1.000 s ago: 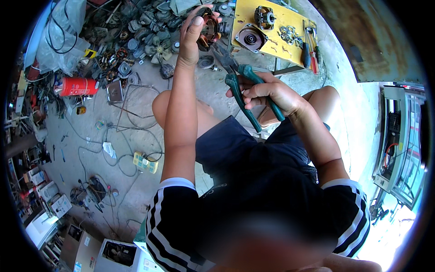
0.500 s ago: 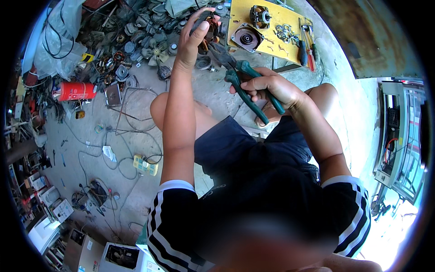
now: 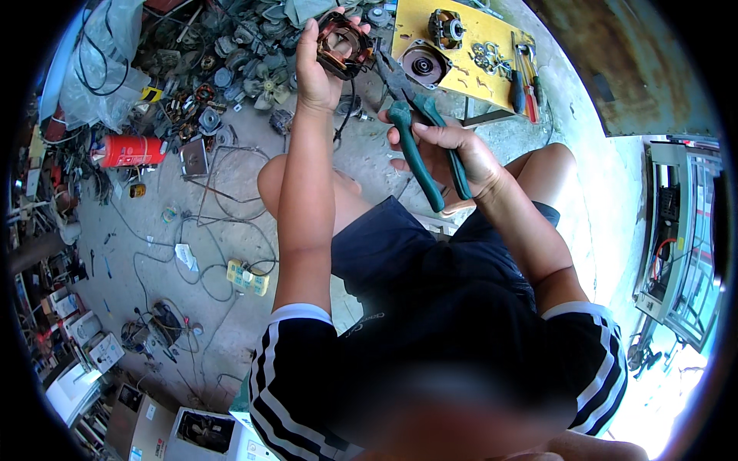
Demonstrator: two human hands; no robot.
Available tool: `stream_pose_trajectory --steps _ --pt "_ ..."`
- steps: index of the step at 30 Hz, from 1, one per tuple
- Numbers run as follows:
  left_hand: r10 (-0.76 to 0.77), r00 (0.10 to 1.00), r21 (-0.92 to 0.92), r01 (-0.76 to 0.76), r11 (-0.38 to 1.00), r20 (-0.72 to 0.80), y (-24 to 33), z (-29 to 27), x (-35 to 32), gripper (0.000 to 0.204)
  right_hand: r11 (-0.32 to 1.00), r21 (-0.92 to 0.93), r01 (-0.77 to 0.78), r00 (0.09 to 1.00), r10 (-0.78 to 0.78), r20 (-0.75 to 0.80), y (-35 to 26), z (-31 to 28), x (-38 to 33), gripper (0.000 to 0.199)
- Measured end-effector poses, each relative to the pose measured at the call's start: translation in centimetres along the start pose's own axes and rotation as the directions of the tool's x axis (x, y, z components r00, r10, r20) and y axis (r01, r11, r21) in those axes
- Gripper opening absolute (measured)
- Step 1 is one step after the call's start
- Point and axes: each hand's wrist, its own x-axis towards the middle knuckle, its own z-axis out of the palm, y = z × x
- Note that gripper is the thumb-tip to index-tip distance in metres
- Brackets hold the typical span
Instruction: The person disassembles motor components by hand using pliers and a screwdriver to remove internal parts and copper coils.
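Observation:
Raised at the top centre, my left hand [image 3: 315, 83] grips a motor stator [image 3: 361, 55], a dark ring with copper windings and an open middle. A dark cord hangs down from it. In my right hand [image 3: 473, 157] is a pair of pliers [image 3: 401, 115] with green handles, held partly spread. The dark jaws point up at the stator's right side; whether they touch it I cannot tell. Just beyond lies a yellow board [image 3: 488, 27] bearing a small motor [image 3: 446, 29], a round motor end cover [image 3: 424, 65] and small metal parts [image 3: 486, 58].
Screwdrivers [image 3: 518, 91] lie at the board's right edge. Many old motor parts [image 3: 254, 46] heap up at the far left. Below them are a red cylinder [image 3: 132, 150], cables on the floor and a yellowish power strip [image 3: 247, 277]. A rusty metal panel [image 3: 615, 77] rises on the right.
My left hand has turned the stator so its round opening now faces me. The pliers have tilted more upright, and their handles have swung slightly left.

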Motion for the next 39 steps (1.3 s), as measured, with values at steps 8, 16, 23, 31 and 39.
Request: stream_pose_trajectory --steps 8,16,23,31,39 --pt "0.032 0.999 -0.222 -0.024 0.975 0.031 0.0 -2.0 0.9 0.073 0.992 -0.083 -0.099 0.993 0.104 0.059 -0.2 0.0 -0.8 0.059" --pt "0.007 0.986 -0.258 0.036 0.966 0.166 0.8 -1.2 -0.1 0.068 0.985 -0.085 -0.149 0.989 0.150 0.009 -0.6 0.5 -0.9 0.047" --pt "-0.004 0.987 0.077 -0.009 0.997 0.163 1.3 -0.6 -0.7 0.070 0.964 -0.214 -0.157 0.987 0.163 0.010 -1.5 1.2 -0.9 0.040" --pt "-0.008 0.936 0.243 -0.083 0.966 0.352 1.7 0.3 -1.2 0.058 0.943 -0.285 -0.174 0.985 0.164 -0.058 -2.1 1.0 -0.6 0.033" --pt "-0.028 0.929 0.308 -0.095 0.947 0.370 1.7 0.3 -1.2 0.053 0.929 -0.313 -0.197 0.980 0.179 -0.086 -2.4 1.4 -0.7 0.035"
